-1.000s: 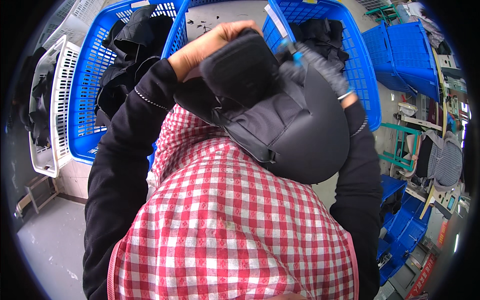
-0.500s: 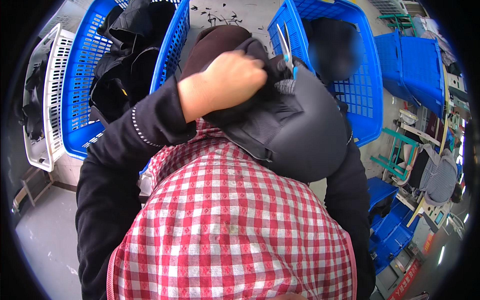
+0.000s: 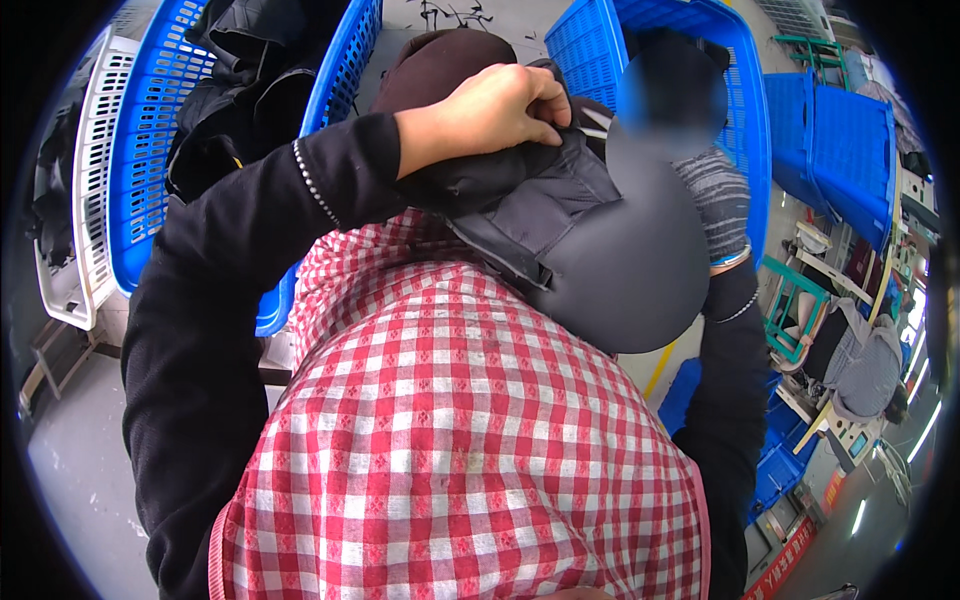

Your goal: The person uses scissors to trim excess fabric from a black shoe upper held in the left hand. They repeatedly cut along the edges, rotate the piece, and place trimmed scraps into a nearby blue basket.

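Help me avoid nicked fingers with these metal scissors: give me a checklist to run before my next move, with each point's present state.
1. Bare left hand grips the soft black fabric: ok, thumb and fingers pinch it.
2. Left fingers well clear of the silver metal scissor blades: not ok, they look close together.
3. Glove on the left hand: not ok, bare.
4. Grey striped knitted glove on the right hand: ok, worn.
5. Right fingers firm on the scissor handles: cannot tell, the smooth dark-grey rounded panel hides them.
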The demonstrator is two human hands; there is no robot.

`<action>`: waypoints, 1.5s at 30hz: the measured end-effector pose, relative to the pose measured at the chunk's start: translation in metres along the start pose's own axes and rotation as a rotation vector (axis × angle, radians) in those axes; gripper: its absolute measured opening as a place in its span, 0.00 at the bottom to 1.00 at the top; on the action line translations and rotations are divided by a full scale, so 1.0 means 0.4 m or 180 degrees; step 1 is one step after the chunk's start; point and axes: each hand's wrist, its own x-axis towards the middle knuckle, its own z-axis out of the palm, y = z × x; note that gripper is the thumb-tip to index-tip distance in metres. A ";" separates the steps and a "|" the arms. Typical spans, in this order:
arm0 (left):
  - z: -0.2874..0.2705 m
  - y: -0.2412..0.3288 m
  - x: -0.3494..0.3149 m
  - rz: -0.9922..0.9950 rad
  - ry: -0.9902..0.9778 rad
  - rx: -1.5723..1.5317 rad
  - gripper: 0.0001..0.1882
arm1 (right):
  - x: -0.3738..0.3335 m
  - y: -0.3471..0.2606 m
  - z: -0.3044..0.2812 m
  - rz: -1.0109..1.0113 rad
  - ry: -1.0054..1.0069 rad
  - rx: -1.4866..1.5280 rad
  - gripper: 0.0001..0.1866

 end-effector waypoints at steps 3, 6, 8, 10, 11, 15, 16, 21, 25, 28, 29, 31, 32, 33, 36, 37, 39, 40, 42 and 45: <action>0.006 -0.013 0.025 -0.0021 -0.0045 0.0315 0.12 | 0.039 0.019 -0.023 -0.0214 0.0197 -0.0031 0.20; 0.007 -0.021 0.039 -0.0138 -0.0117 0.0499 0.11 | 0.076 0.022 -0.038 -0.0388 -0.0168 -0.0241 0.20; 0.009 -0.023 0.044 -0.0203 -0.0141 0.0581 0.11 | 0.101 0.021 -0.041 -0.0496 -0.0373 -0.0330 0.21; 0.014 -0.026 0.047 -0.0261 -0.0120 0.0682 0.10 | 0.116 0.020 -0.042 -0.0550 -0.0504 -0.0379 0.21; 0.017 -0.025 0.047 -0.0225 -0.0084 0.0744 0.09 | 0.121 0.021 -0.047 -0.0577 -0.0557 -0.0377 0.21; 0.028 -0.035 0.051 0.0040 -0.0028 0.0962 0.08 | 0.137 0.036 -0.052 -0.0657 -0.0694 -0.0390 0.21; 0.029 -0.036 0.050 0.0144 -0.0023 0.1011 0.08 | 0.139 0.037 -0.053 -0.0664 -0.0709 -0.0402 0.21; 0.029 -0.045 0.054 0.0260 -0.0016 0.1005 0.08 | 0.150 0.049 -0.063 -0.0710 -0.0809 -0.0398 0.21; 0.030 -0.051 0.059 0.0328 0.0009 0.0988 0.07 | 0.160 0.057 -0.075 -0.0761 -0.0917 -0.0487 0.21; 0.027 -0.057 0.063 0.0245 0.0047 0.0866 0.07 | 0.173 0.057 -0.077 -0.0794 -0.1020 -0.0520 0.21; 0.026 -0.058 0.065 0.0240 0.0035 0.0863 0.07 | 0.176 0.057 -0.078 -0.0815 -0.1046 -0.0533 0.21; 0.024 -0.057 0.066 0.0202 0.0020 0.0855 0.08 | 0.184 0.054 -0.078 -0.0843 -0.1105 -0.0566 0.21; 0.023 -0.057 0.066 0.0206 0.0043 0.0836 0.08 | 0.188 0.052 -0.078 -0.0859 -0.1114 -0.0585 0.21; 0.022 -0.056 0.065 0.0215 0.0065 0.0820 0.08 | 0.191 0.051 -0.079 -0.0869 -0.1143 -0.0596 0.21; 0.018 -0.057 0.064 0.0189 0.0096 0.0707 0.07 | 0.197 0.045 -0.082 -0.0894 -0.1203 -0.0630 0.21; 0.017 -0.058 0.062 0.0185 0.0101 0.0646 0.07 | 0.200 0.042 -0.083 -0.0891 -0.1224 -0.0644 0.21; 0.016 -0.064 0.062 0.0138 0.0109 0.0492 0.07 | 0.203 0.035 -0.085 -0.0898 -0.1279 -0.0682 0.21; 0.016 -0.067 0.061 0.0068 0.0091 0.0416 0.07 | 0.205 0.031 -0.085 -0.0903 -0.1311 -0.0693 0.21; 0.018 -0.071 0.058 0.0051 0.0113 0.0445 0.07 | 0.207 0.020 -0.085 -0.0929 -0.1378 -0.0750 0.21; 0.018 -0.071 0.058 0.0053 0.0107 0.0459 0.07 | 0.211 0.003 -0.081 -0.0933 -0.1477 -0.0825 0.21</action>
